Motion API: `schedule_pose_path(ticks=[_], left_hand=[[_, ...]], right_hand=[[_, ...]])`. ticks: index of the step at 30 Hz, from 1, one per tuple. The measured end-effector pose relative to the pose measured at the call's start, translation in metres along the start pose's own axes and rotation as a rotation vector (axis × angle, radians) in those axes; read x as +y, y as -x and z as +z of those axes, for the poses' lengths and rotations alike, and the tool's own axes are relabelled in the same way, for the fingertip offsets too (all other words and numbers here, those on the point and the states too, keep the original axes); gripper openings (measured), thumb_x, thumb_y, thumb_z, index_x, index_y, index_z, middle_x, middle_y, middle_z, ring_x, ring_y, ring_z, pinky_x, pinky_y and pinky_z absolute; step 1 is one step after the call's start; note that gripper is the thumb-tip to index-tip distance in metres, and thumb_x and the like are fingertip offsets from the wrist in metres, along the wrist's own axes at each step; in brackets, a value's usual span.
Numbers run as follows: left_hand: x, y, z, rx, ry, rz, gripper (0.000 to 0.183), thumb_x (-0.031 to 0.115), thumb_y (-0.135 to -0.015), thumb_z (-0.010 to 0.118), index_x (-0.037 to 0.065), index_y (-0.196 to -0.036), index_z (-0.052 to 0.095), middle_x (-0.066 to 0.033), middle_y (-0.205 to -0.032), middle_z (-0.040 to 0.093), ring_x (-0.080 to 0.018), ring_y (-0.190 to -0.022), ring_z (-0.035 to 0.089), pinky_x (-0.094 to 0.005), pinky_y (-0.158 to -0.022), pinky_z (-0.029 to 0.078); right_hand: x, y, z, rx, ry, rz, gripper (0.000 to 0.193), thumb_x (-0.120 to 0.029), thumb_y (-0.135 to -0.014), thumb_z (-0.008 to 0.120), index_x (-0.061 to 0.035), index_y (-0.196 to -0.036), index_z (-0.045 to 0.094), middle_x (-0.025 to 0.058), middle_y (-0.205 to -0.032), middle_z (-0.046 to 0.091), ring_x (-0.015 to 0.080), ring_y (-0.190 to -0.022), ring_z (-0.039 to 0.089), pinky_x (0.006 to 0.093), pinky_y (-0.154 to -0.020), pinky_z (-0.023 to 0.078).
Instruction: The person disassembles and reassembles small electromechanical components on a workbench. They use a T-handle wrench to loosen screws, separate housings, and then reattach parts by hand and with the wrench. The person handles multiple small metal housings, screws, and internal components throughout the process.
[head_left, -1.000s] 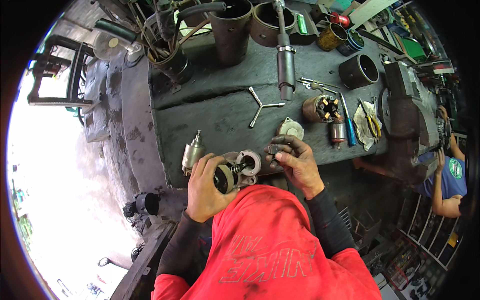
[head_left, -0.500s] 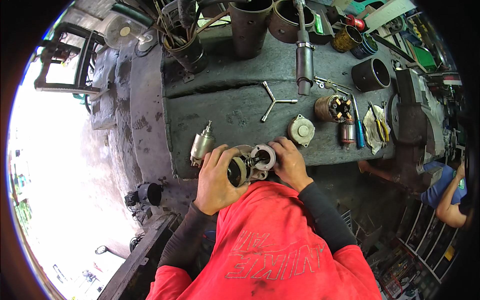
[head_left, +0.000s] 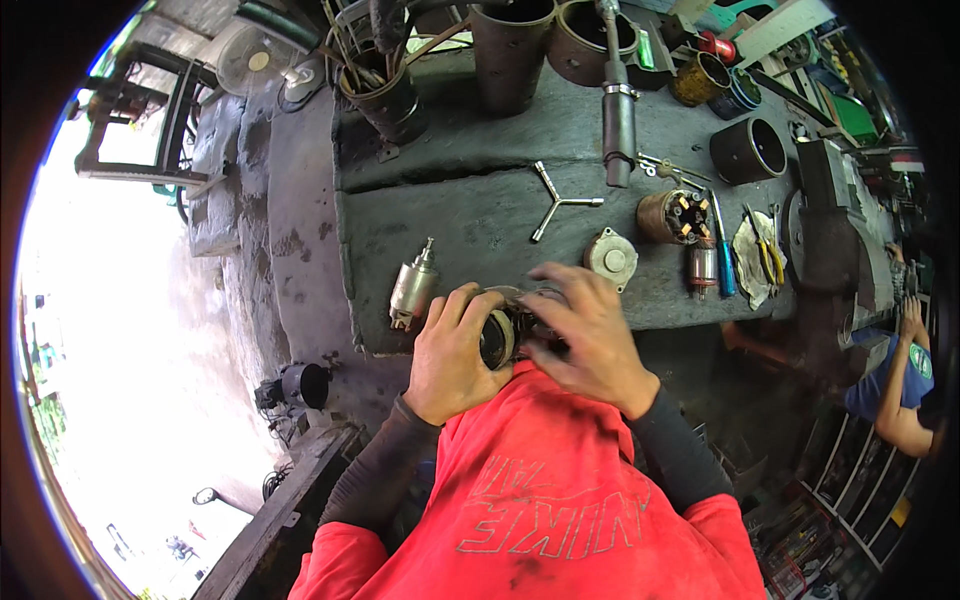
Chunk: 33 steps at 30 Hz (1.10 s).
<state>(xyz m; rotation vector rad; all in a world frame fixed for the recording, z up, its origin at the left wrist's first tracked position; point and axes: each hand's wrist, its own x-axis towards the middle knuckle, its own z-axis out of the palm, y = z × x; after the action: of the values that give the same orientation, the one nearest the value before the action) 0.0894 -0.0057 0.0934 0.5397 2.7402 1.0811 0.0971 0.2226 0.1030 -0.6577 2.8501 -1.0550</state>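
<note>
My left hand (head_left: 447,350) is wrapped round a metal starter motor housing (head_left: 497,338) at the bench's front edge, with its round dark opening turned toward me. My right hand (head_left: 590,335) is over the housing's right side, slightly blurred, its fingers apart and curved; it covers much of that side. On the bench to the left lies a silver solenoid (head_left: 413,288). Just beyond my right hand rests a round metal end cover (head_left: 610,258). Farther right are a motor casing with copper brushes (head_left: 675,217) and an armature (head_left: 703,268).
A Y-shaped socket wrench (head_left: 556,203) lies mid-bench. To the right are a blue-handled screwdriver (head_left: 724,262), yellow-handled pliers (head_left: 771,262) and a bench vise (head_left: 840,225). Metal cans (head_left: 392,105) line the back. Another person's arm (head_left: 895,395) shows at far right.
My right hand has risen from the housing's right rim and swung left over it, fingers spreading. The ring-shaped opening seen earlier is now covered. My left hand keeps its hold.
</note>
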Motion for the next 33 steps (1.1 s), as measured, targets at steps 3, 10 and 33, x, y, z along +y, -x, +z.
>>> schedule_pose_path(ticks=[3, 10, 33], left_hand=[[-0.001, -0.004, 0.0, 0.008, -0.008, 0.016, 0.076, 0.016, -0.06, 0.091, 0.004, -0.128, 0.062, -0.0202, -0.132, 0.063, -0.043, -0.12, 0.062, -0.0492, -0.103, 0.053], [-0.005, -0.004, -0.001, -0.011, -0.016, 0.021, 0.081, 0.023, -0.059, 0.096, 0.001, -0.129, 0.062, -0.0199, -0.13, 0.064, -0.0421, -0.121, 0.063, -0.0492, -0.104, 0.052], [-0.016, -0.011, -0.011, -0.109, 0.03, 0.113, 0.084, 0.023, -0.061, 0.1, 0.001, -0.132, 0.06, -0.0194, -0.131, 0.064, -0.0411, -0.122, 0.063, -0.047, -0.105, 0.052]], right_hand=[[0.001, -0.012, 0.007, -0.06, 0.0, -0.019, 0.056, -0.022, -0.079, 0.087, -0.0089, -0.13, 0.07, 0.0126, -0.146, 0.057, 0.0355, -0.135, 0.052, 0.0514, -0.112, 0.039], [0.011, -0.007, 0.017, -0.072, -0.063, -0.031, 0.049, -0.018, -0.079, 0.085, -0.0114, -0.126, 0.073, 0.0109, -0.14, 0.062, 0.0338, -0.131, 0.055, 0.0497, -0.109, 0.041], [0.019, -0.019, 0.012, -0.154, -0.19, -0.117, 0.042, -0.017, -0.083, 0.082, 0.0015, -0.117, 0.066, 0.0169, -0.125, 0.063, 0.0373, -0.118, 0.06, 0.0481, -0.099, 0.047]])
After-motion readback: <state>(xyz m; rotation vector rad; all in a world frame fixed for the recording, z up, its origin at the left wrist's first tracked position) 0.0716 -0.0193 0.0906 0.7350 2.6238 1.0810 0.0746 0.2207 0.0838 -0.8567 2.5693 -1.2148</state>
